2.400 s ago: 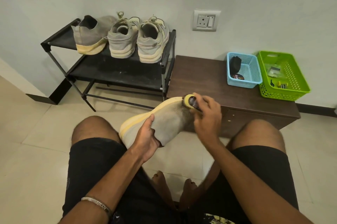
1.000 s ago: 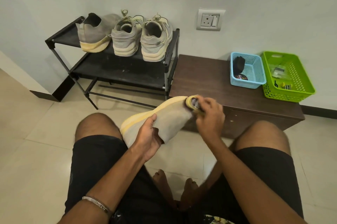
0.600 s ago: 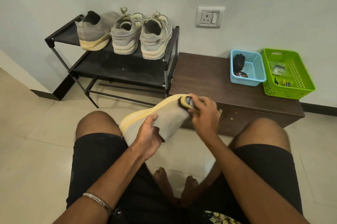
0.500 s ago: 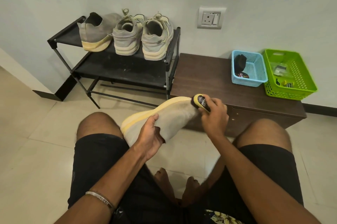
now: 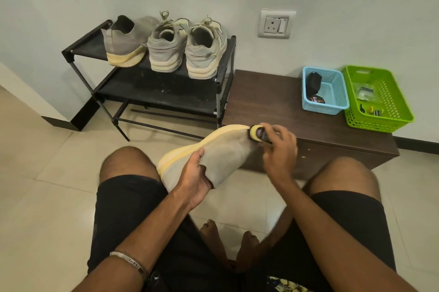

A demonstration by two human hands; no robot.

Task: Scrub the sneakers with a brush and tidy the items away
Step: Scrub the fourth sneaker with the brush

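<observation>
I sit on the floor with my knees spread and my bare feet together, both forearms reaching forward between my thighs. My left hand (image 5: 194,177) grips the grey sneaker (image 5: 213,156) at its heel end, thumb on the outer side and fingers curled into the opening, holding it tilted so the pale yellow sole faces up and to the left and the toe points away toward the low brown cabinet (image 5: 285,106). My right hand (image 5: 279,147) is bent down at the wrist, its fingers curled round a small yellow brush (image 5: 257,133) that touches the toe of the shoe. The two hands are apart, one at each end of the sneaker. On the top shelf of the black shoe rack (image 5: 147,92) stand three other sneakers (image 5: 166,52), heels toward me. A blue basket (image 5: 332,106) and a green basket (image 5: 392,123) sit side by side on the cabinet, against the wall.
</observation>
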